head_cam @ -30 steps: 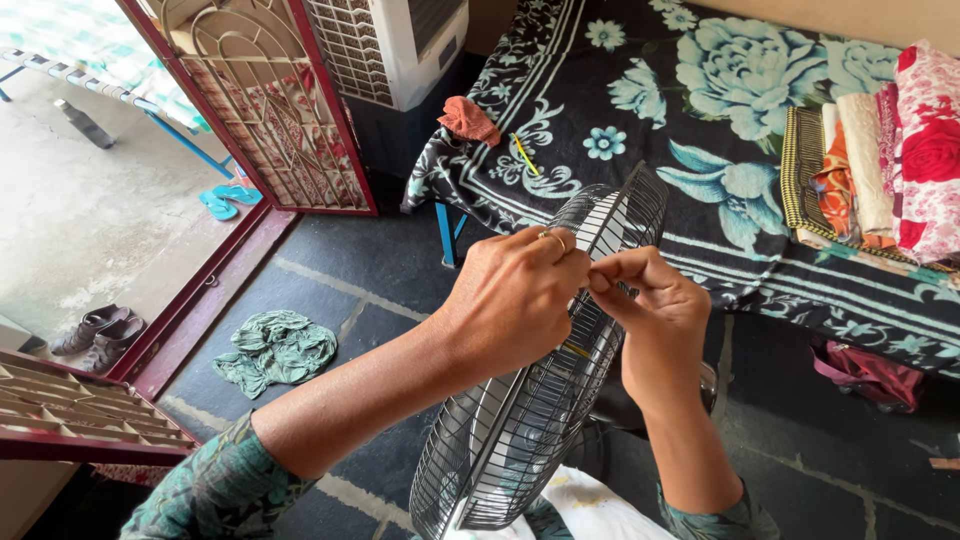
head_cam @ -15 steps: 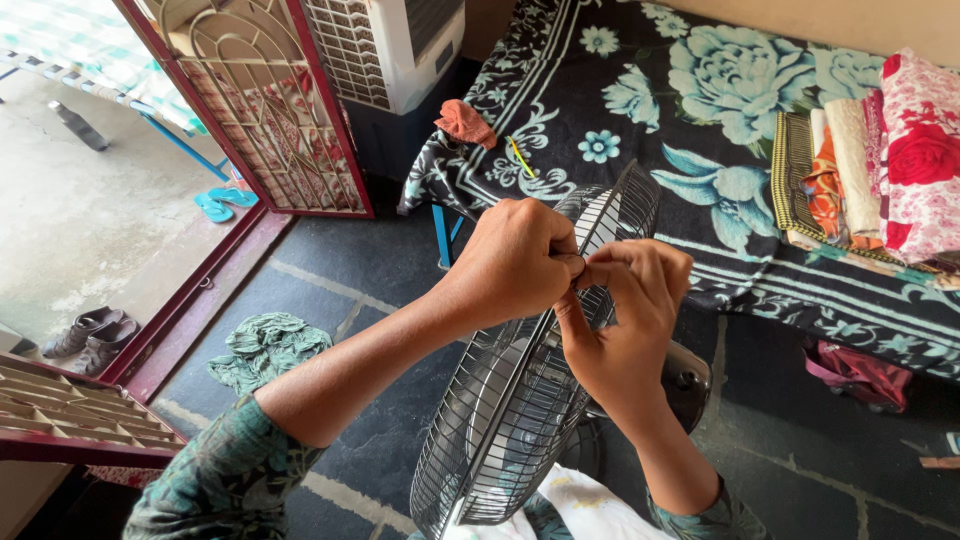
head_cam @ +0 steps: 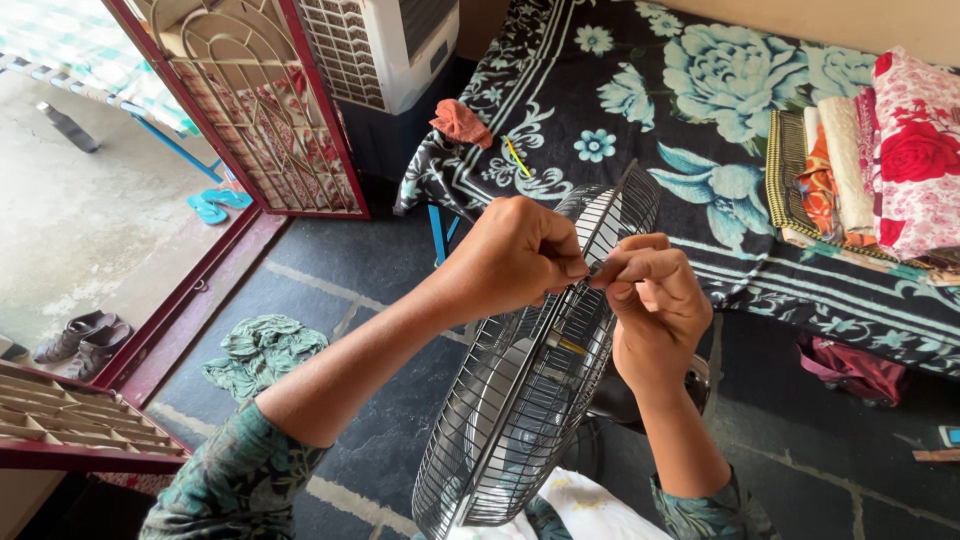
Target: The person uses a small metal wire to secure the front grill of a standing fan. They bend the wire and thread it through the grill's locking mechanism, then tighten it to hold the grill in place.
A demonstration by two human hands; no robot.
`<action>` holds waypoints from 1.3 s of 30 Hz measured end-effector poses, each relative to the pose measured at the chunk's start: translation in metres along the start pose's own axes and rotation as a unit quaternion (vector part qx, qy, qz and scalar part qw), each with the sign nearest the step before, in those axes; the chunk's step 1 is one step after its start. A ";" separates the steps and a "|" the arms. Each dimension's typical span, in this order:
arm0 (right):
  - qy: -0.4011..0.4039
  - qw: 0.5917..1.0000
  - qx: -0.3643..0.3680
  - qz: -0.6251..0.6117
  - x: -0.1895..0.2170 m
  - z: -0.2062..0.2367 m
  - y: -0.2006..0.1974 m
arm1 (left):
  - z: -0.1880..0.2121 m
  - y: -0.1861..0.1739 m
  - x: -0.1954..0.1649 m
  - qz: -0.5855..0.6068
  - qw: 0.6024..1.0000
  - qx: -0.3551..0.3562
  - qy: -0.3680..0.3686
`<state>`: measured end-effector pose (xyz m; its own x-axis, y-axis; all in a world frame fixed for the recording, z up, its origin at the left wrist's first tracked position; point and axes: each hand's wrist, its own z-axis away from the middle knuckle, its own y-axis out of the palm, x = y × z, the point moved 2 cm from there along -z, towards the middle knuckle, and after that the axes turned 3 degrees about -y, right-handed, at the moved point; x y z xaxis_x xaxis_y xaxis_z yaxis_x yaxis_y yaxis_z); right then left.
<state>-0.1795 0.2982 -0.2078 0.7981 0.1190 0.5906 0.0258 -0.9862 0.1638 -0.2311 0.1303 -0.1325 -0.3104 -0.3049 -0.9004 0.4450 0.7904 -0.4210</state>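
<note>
Since the earlier frame both hands slid lower on the fan guard [head_cam: 530, 400], fingertips pinched together at its rim: left hand [head_cam: 515, 255], right hand [head_cam: 655, 305]. Fastening seemed underway beside the bed [head_cam: 700, 120]; next needed firm pressure.

**Both hands meet at the rim of a wire fan guard**

The left hand [head_cam: 515, 258] and the right hand [head_cam: 655, 300] are closed, their fingertips pinching together at the rim of a round wire fan guard [head_cam: 530, 390], which stands tilted on edge between the forearms. Behind it, a bed with a dark floral blanket [head_cam: 640, 90] carries folded cloths [head_cam: 850, 165] near its right edge. A green rag [head_cam: 262, 345] lies on the dark stone floor [head_cam: 330, 280], near the red grille door [head_cam: 250, 110]. An air cooler [head_cam: 385, 50] stands beside the bed.
</note>
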 end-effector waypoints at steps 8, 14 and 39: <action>-0.003 0.998 -0.058 -0.028 -0.003 0.016 -0.013 | 0.009 0.001 0.009 -0.115 0.978 -0.123 0.127; 0.034 0.991 -0.087 -0.101 -0.004 0.027 -0.023 | 0.015 0.003 0.021 -0.092 0.982 -0.137 0.095; -0.130 0.947 0.241 0.169 0.027 -0.069 0.016 | 0.041 0.026 0.035 0.369 0.922 -0.024 -0.116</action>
<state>-0.1993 0.2936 -0.1353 0.9293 -0.1828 0.3209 -0.0352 -0.9088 -0.4158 -0.1956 0.1182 -0.1797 0.2524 0.2247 -0.9412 0.4244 0.8484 0.3164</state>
